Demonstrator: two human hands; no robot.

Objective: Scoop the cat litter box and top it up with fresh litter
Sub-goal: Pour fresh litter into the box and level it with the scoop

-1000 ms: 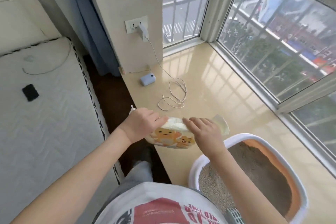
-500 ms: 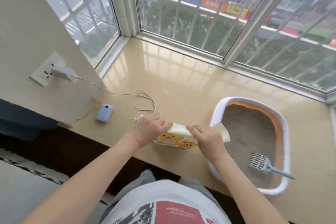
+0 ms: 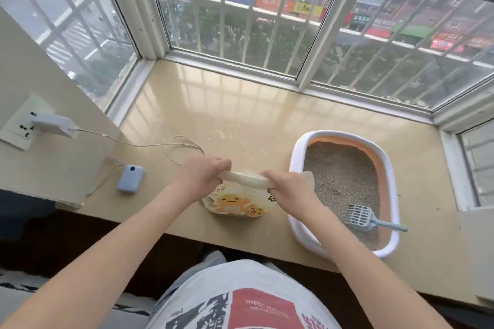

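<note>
Nearest the camera, a printed shirt (image 3: 248,299) fills the bottom edge, and two bare forearms reach forward over the dark floor to the beige sill (image 3: 240,120). At the sill's near edge stands the litter bag (image 3: 235,201), pale with cartoon animals on its front. Its top is rolled into a whitish band that runs side to side between the hands. The left hand (image 3: 203,175) is curled around the band's left end, fingers wrapped over the top. The right hand (image 3: 288,185) grips the band's right end in the same way, and a flap of the bag's top sticks out past its knuckles toward the box. The bag's body hangs below and between the two fists, its base resting on the sill.

Just right of the bag sits the litter box (image 3: 299,147), white-rimmed with an orange inner wall and grey litter inside. A grey scoop (image 3: 359,218) lies in its near right corner, head on the litter, handle resting over the rim.

Left of the bag, well apart, a small blue device (image 3: 131,177) lies on the sill. A thin white cable (image 3: 184,141) loops behind the left hand and runs to a white charger (image 3: 53,123) plugged into a wall socket (image 3: 20,129). Beyond the sill, barred windows (image 3: 267,21) look over trees and shopfronts.
</note>
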